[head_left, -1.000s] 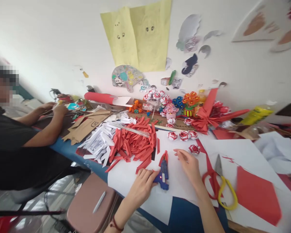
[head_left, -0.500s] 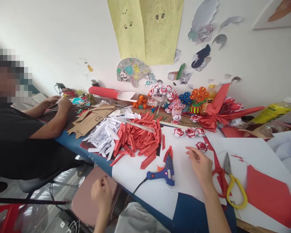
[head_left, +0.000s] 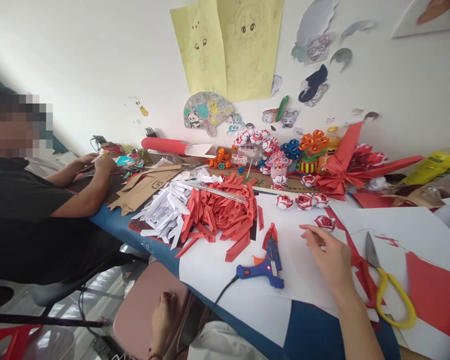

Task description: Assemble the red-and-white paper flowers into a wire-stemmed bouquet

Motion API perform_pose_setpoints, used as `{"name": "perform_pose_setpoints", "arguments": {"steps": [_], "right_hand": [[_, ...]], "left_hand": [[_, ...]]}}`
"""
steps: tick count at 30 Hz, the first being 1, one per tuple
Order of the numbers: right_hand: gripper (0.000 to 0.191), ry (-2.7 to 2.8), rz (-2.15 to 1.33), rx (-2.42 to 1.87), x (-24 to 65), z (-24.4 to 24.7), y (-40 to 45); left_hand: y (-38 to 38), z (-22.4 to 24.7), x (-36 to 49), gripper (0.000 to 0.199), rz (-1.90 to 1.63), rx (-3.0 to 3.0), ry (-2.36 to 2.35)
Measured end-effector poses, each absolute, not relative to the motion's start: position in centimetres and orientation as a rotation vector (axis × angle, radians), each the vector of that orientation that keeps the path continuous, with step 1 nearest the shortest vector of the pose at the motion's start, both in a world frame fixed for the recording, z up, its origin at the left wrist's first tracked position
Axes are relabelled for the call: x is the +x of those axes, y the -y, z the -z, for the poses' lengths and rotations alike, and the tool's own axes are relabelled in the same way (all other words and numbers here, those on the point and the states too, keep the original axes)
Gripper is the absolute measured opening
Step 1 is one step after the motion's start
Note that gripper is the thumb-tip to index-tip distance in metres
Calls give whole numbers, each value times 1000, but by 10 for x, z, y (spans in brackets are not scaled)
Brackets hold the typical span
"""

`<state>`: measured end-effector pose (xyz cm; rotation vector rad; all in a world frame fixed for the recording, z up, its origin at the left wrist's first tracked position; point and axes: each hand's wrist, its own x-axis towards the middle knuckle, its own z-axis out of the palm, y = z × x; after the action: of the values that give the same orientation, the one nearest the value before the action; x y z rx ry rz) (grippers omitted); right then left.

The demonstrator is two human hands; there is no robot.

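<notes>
My left hand [head_left: 163,316] hangs below the table edge, over a pink stool seat [head_left: 146,302]. Its fingers are curled closed, with nothing visible in them. Above the white paper [head_left: 243,305] is my right hand [head_left: 330,255], fingers loosely stretched to the left and holding nothing that I can see. A red-and-white paper rose [head_left: 324,223] lies just beyond its fingertips. To its left rests a blue hot glue gun [head_left: 260,270] with a lit red light, its nozzle by a folded red paper piece [head_left: 270,235]. Scissors with yellow and red handles [head_left: 392,295] lie to its right.
Folded red strips [head_left: 219,212] and white strips [head_left: 163,210] are heaped at mid-table, with thin wires [head_left: 217,190] across them. Finished flowers [head_left: 313,150] stand along the wall. A person in black [head_left: 33,215] works at the left; red paper [head_left: 435,295] lies at the right.
The view has shifted, so the table items sit farther right and the scissors are nearer the right edge. My left hand is lower over the stool. My right hand remains near the rose.
</notes>
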<state>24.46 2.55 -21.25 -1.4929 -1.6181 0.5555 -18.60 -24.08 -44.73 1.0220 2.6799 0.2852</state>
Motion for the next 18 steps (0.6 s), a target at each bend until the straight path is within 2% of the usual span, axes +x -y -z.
{"name": "perform_pose_setpoints", "arguments": {"steps": [7,10,12,14,16,18], "right_hand": [[37,1697,-510,-1438,246,216,-18],[37,1690,-508,-1443,247,220,-15],[37,1684,-517,-1448,248,222,-15],[37,1687,-528,-1451,248,223,-14],[36,1697,-533,-1449,247,223,-14],[36,1703,-535,-1441,247,222,-14]], "left_hand": [[246,461,-163,26,-664,849,-2769],[244,440,-176,30,-877,605,-2865],[237,402,-192,39,-1042,397,-2980],[221,342,-208,45,-1313,309,-3084],[192,269,-218,42,-2045,446,-2994],[148,199,-224,38,-2463,812,-2708]]}}
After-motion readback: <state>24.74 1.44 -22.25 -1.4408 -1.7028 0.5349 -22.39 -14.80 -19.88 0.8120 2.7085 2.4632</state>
